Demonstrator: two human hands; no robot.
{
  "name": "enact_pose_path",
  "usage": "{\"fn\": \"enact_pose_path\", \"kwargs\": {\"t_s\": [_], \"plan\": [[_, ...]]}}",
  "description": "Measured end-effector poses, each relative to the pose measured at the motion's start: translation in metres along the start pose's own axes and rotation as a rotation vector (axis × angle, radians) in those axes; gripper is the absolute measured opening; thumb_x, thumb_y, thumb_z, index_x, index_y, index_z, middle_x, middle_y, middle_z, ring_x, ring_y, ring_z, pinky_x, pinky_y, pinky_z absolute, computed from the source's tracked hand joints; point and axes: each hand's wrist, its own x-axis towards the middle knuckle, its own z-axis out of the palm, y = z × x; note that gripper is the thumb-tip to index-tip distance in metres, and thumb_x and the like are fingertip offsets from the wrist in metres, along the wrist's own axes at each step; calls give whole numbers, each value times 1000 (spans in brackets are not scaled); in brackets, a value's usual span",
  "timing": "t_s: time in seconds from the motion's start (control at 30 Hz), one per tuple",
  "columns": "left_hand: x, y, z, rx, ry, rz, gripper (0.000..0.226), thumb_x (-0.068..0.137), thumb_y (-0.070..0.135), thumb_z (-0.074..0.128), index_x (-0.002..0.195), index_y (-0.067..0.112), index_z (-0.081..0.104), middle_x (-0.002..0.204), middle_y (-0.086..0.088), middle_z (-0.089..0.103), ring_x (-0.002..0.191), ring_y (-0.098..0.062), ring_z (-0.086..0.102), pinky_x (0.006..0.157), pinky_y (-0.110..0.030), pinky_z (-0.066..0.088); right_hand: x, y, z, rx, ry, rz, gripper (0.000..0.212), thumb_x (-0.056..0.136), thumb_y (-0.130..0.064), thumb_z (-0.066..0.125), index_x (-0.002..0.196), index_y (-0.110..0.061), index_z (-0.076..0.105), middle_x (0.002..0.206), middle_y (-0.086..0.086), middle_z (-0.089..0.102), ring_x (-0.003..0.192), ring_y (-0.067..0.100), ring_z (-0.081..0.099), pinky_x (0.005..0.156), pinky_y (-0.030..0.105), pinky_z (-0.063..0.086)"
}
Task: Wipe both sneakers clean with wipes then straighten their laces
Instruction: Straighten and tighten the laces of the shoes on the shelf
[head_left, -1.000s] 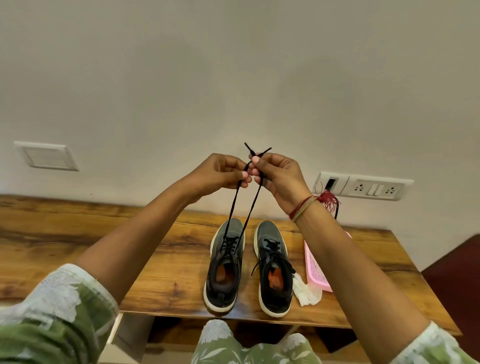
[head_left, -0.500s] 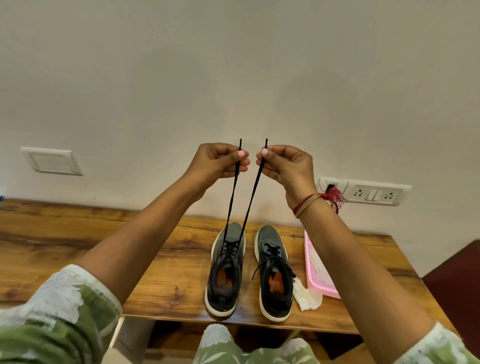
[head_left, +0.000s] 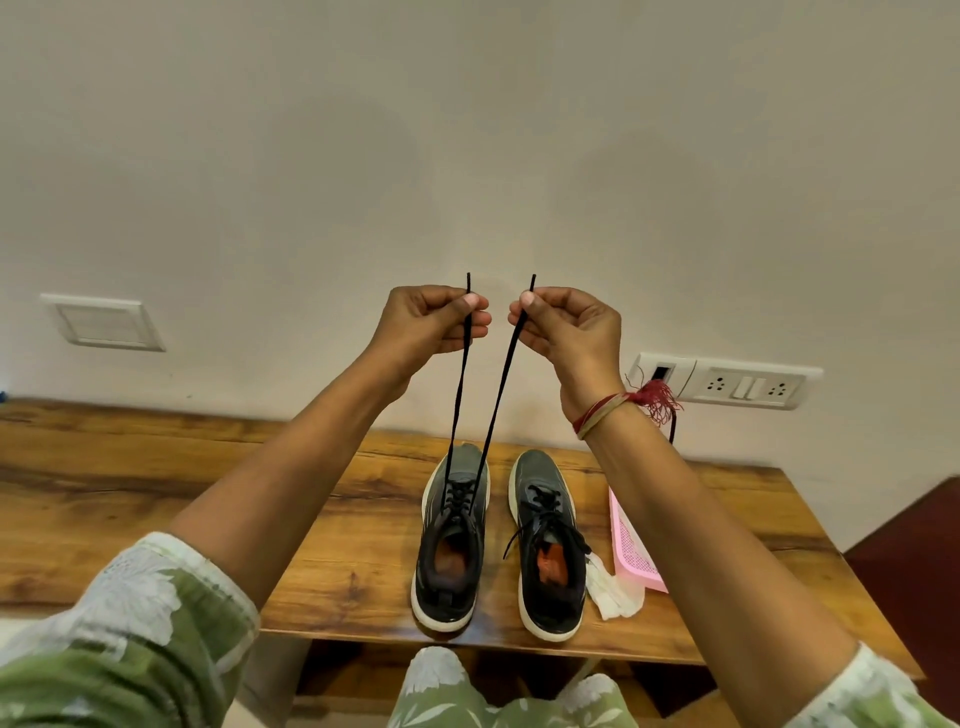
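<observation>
Both near the table's (head_left: 208, 493) front edge, the left sneaker (head_left: 451, 540) and right sneaker (head_left: 550, 556) stand paired, one wipe (head_left: 615, 592) and one pink tray (head_left: 631, 551) beside the latter, while left hand (head_left: 431, 322) and right hand (head_left: 571, 327) each pinch one of the former's two taut laces (head_left: 459, 395).

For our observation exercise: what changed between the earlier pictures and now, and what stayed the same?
The left hand and right hand drew apart, uncrossing the two lace ends, which now run separately up from the left sneaker. Each hand still pinches its end; right sneaker, wipes and tray unmoved.
</observation>
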Motion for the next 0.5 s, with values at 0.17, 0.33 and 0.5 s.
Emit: {"fn": "enact_pose_path", "kwargs": {"t_s": [0.17,0.33,0.5], "plan": [[0,5,3,138,-39,72,12,89,14,65,99,14,71,94,-2,73,81,-14,72,73,-23,57,3,2,2,-100,30,27,2,84,-7,67,86,-7,67,74,8,67,59,12,63,61,24,54],[-3,7,3,216,-70,162,26,79,2,73,102,15,70,74,3,72,68,-13,70,68,-24,57,7,4,3,-313,-107,147,4,84,-6,66,85,-4,69,72,6,65,52,8,54,52,20,47],[-6,13,4,280,-50,139,45,74,6,80,102,18,47,70,-8,71,66,-19,71,65,-27,59,6,3,1,-158,-168,264,6,86,1,60,86,-1,65,79,9,63,53,8,53,55,19,50]]}}
